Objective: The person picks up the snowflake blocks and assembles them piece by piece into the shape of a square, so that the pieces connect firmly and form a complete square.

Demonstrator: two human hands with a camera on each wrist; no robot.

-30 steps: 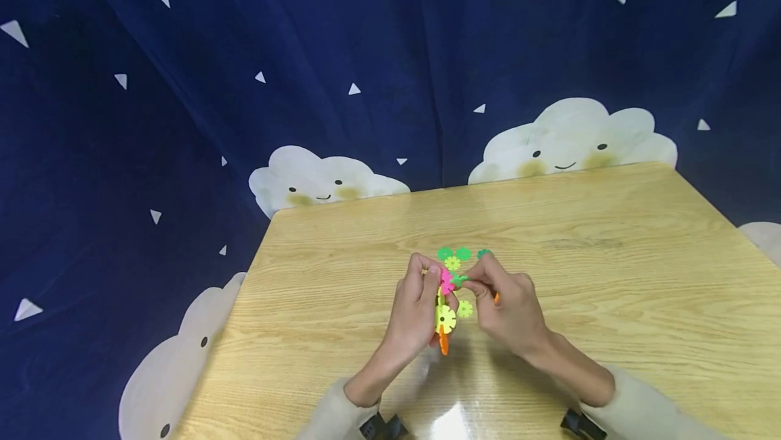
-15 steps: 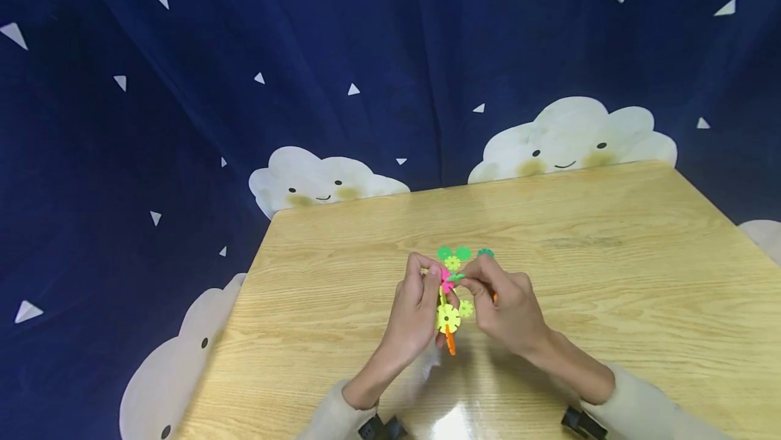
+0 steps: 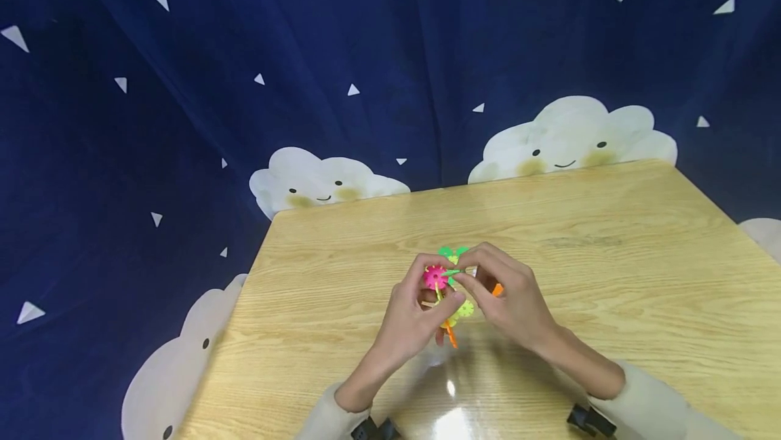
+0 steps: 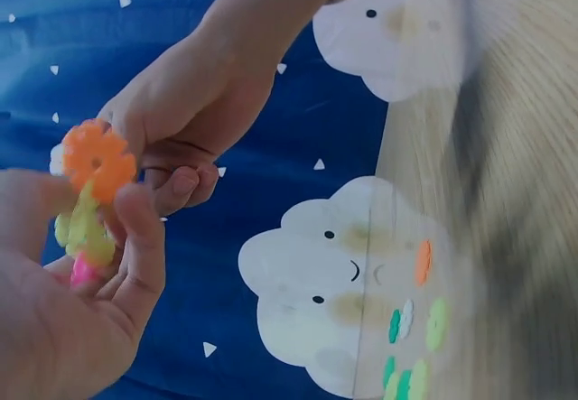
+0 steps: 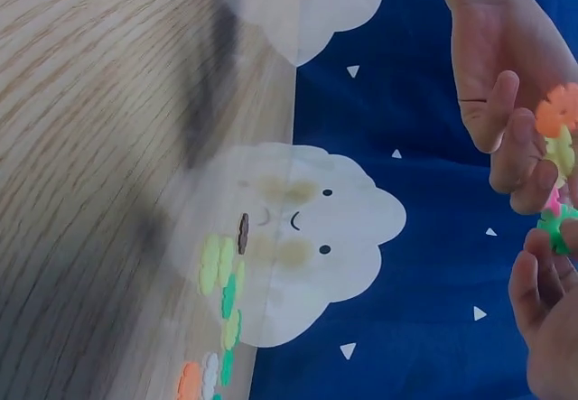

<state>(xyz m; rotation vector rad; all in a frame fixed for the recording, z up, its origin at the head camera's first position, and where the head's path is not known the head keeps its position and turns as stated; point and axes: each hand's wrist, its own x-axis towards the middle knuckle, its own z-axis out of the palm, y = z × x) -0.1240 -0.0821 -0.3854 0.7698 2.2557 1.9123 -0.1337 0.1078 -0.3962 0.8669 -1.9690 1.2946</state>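
My left hand [image 3: 405, 314] holds a small chain of notched plastic snowflake discs. At its upper end is a pink disc [image 3: 434, 277], face towards the head camera. Below it the left wrist view shows yellow discs [image 4: 88, 228] and an orange disc [image 4: 95, 161] linked in a row. My right hand [image 3: 518, 304] pinches a green disc [image 3: 451, 272] between thumb and forefinger, edge-on at the right side of the pink disc. The right wrist view shows that green disc [image 5: 560, 228] right beside the pink one. Fingers partly hide the middle of the chain.
Loose snowflake discs lie on the wooden table [image 3: 610, 257] behind and under the hands: green discs [image 3: 445, 251], a yellow disc [image 3: 466, 308] and an orange disc [image 3: 498, 289]. A dark blue curtain [image 3: 366, 53] with clouds hangs beyond the table's far edge.
The pink disc has turned to face the head camera and shifted slightly left. My left thumb has moved off it, down and right. The green disc stays in my right fingers.
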